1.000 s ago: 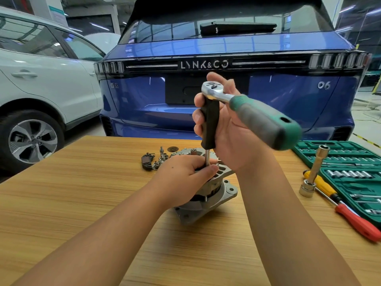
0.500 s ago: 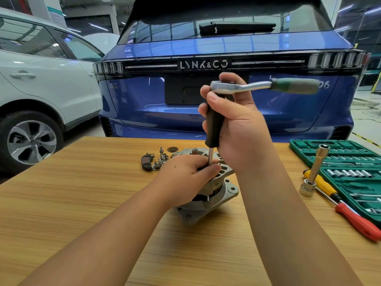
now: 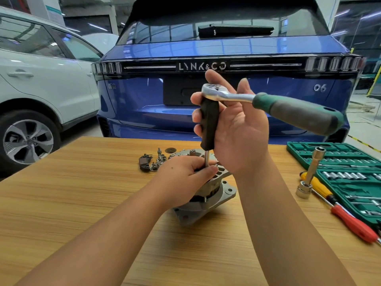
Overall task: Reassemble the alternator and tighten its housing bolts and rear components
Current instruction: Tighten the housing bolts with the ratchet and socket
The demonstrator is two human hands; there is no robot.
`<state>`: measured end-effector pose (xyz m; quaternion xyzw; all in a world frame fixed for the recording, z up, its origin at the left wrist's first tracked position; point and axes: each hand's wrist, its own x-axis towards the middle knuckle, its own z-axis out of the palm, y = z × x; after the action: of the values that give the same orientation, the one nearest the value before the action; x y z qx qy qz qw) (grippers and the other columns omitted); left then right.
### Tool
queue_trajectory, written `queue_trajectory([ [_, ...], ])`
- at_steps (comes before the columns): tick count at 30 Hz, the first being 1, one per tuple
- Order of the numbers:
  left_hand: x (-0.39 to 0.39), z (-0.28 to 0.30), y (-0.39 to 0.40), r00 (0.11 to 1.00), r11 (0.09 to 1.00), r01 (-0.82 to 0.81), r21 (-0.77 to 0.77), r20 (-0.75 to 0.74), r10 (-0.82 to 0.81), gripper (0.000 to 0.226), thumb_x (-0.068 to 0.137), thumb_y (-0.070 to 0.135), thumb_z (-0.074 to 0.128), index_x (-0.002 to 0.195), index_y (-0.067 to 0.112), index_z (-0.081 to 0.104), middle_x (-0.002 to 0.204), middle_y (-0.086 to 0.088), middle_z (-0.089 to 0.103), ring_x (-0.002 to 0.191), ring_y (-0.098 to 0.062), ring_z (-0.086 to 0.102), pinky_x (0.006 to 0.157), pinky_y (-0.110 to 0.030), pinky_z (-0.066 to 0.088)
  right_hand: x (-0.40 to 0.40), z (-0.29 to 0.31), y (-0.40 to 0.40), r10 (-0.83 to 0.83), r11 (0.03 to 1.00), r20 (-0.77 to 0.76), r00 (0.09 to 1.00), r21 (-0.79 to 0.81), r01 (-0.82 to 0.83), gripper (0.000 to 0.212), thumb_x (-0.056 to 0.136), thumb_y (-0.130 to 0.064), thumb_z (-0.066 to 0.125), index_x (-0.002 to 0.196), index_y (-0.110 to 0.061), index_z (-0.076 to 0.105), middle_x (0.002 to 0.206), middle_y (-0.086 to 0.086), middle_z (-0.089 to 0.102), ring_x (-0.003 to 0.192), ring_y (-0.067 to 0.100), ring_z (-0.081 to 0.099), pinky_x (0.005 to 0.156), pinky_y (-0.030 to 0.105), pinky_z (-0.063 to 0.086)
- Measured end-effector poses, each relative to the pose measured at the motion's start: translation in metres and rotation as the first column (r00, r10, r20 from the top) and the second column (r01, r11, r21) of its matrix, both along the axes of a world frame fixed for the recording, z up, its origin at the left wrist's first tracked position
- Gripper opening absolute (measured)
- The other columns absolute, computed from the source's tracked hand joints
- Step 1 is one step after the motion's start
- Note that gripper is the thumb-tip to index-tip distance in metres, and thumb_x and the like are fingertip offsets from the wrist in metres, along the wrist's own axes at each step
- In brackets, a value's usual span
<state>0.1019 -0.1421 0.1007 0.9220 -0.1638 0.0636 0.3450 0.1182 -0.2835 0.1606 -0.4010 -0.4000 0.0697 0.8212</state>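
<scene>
The grey alternator (image 3: 218,195) stands upright on the wooden table (image 3: 61,203). My left hand (image 3: 183,174) rests on its top and pinches the thin steel shaft of a driver where it meets the housing. Around the driver's black handle (image 3: 209,122), held vertical above the alternator, my right hand (image 3: 237,129) curls its fingers. A ratchet wrench (image 3: 268,102) sits on top of that handle; its green and grey grip points right and towards me. The bolt under the shaft is hidden by my left hand.
Small loose alternator parts (image 3: 153,162) lie just behind the alternator on the left. A green socket set case (image 3: 350,174) lies open at the right, with a long socket extension (image 3: 309,174) and a red and yellow screwdriver (image 3: 338,207) in front. Two parked cars stand behind the table.
The ratchet's grip swung away to the right and back round towards me, while the black handle stayed upright. My left hand and the alternator kept their place.
</scene>
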Motion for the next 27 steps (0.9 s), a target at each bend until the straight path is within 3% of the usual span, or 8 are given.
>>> queue_trajectory([
  [8, 0.000, 0.000, 0.000, 1.000, 1.000, -0.007, 0.002, -0.007, 0.007, 0.032, 0.098, 0.058, 0.049, 0.094, 0.037, 0.072, 0.083, 0.014, 0.070, 0.080, -0.007, 0.062, 0.077, -0.043, 0.056, 0.001, 0.004, 0.004, -0.082, 0.996, -0.086, 0.993, 0.011, 0.083, 0.042, 0.092, -0.053, 0.049, 0.123, -0.025, 0.055, 0.099, 0.002, 0.070, 0.079, 0.015, 0.062, 0.070, 0.029, 0.048],
  [11, -0.001, 0.001, -0.001, 1.000, 1.000, 0.012, 0.013, 0.003, -0.012, 0.033, 0.099, 0.058, 0.048, 0.094, 0.036, 0.072, 0.080, 0.013, 0.069, 0.077, -0.007, 0.061, 0.072, -0.040, 0.054, -0.003, 0.009, 0.012, -0.304, 0.953, -0.117, 0.945, -0.029, 0.303, 0.039, 0.090, -0.041, 0.061, 0.121, -0.018, 0.055, 0.086, 0.001, 0.065, 0.064, 0.013, 0.058, 0.058, 0.027, 0.047],
  [13, -0.003, 0.001, -0.001, 0.999, 0.999, 0.032, 0.010, 0.012, -0.032, 0.037, 0.098, 0.059, 0.046, 0.092, 0.034, 0.073, 0.077, 0.010, 0.069, 0.071, -0.008, 0.060, 0.069, -0.040, 0.053, -0.008, 0.007, 0.022, -0.548, 0.834, -0.019, 0.836, -0.085, 0.545, 0.039, 0.091, -0.035, 0.070, 0.118, -0.010, 0.058, 0.075, -0.006, 0.060, 0.058, 0.009, 0.051, 0.053, 0.023, 0.043],
  [15, -0.005, 0.000, 0.000, 0.999, 0.999, 0.044, 0.007, 0.013, -0.044, 0.038, 0.097, 0.058, 0.045, 0.092, 0.034, 0.073, 0.077, 0.010, 0.069, 0.070, -0.008, 0.060, 0.069, -0.040, 0.053, -0.008, 0.006, 0.030, -0.671, 0.730, 0.036, 0.740, -0.137, 0.669, 0.030, 0.090, -0.030, 0.075, 0.101, -0.005, 0.063, 0.064, -0.009, 0.051, 0.052, 0.007, 0.041, 0.050, 0.021, 0.037],
  [18, -0.002, 0.000, 0.001, 0.999, 0.999, 0.040, 0.004, -0.011, -0.040, 0.032, 0.099, 0.057, 0.048, 0.091, 0.037, 0.071, 0.078, 0.014, 0.069, 0.071, -0.003, 0.060, 0.066, -0.036, 0.051, -0.005, 0.016, 0.020, -0.568, 0.804, -0.059, 0.821, -0.252, 0.538, 0.020, 0.091, -0.024, 0.072, 0.077, -0.012, 0.065, 0.062, -0.004, 0.046, 0.051, 0.011, 0.036, 0.051, 0.026, 0.033],
  [20, 0.002, 0.001, 0.003, 0.999, 1.000, 0.024, 0.008, -0.026, -0.024, 0.032, 0.098, 0.058, 0.048, 0.101, 0.037, 0.072, 0.086, 0.013, 0.071, 0.079, -0.002, 0.062, 0.074, -0.038, 0.054, -0.003, 0.018, 0.010, -0.334, 0.931, -0.136, 0.933, -0.203, 0.304, 0.005, 0.091, -0.019, 0.068, 0.093, -0.020, 0.072, 0.069, -0.005, 0.054, 0.055, 0.009, 0.046, 0.057, 0.026, 0.037],
  [22, 0.005, 0.001, 0.001, 0.999, 0.999, 0.026, 0.022, -0.032, -0.025, 0.031, 0.099, 0.059, 0.048, 0.102, 0.039, 0.071, 0.090, 0.011, 0.072, 0.082, -0.004, 0.062, 0.079, -0.041, 0.056, 0.000, 0.010, 0.004, -0.200, 0.977, -0.148, 0.969, -0.100, 0.187, 0.027, 0.089, -0.013, 0.064, 0.113, -0.024, 0.068, 0.082, -0.004, 0.061, 0.064, 0.009, 0.055, 0.064, 0.026, 0.041],
  [27, 0.004, 0.001, 0.002, 1.000, 1.000, 0.019, 0.020, -0.024, -0.019, 0.031, 0.099, 0.058, 0.050, 0.083, 0.038, 0.068, 0.075, 0.014, 0.068, 0.066, -0.004, 0.059, 0.064, -0.036, 0.052, 0.001, -0.001, 0.012, -0.378, 0.922, 0.170, 0.910, -0.014, 0.386, 0.040, 0.094, -0.002, 0.056, 0.119, -0.032, 0.062, 0.097, 0.001, 0.071, 0.075, 0.014, 0.063, 0.068, 0.027, 0.050],
])
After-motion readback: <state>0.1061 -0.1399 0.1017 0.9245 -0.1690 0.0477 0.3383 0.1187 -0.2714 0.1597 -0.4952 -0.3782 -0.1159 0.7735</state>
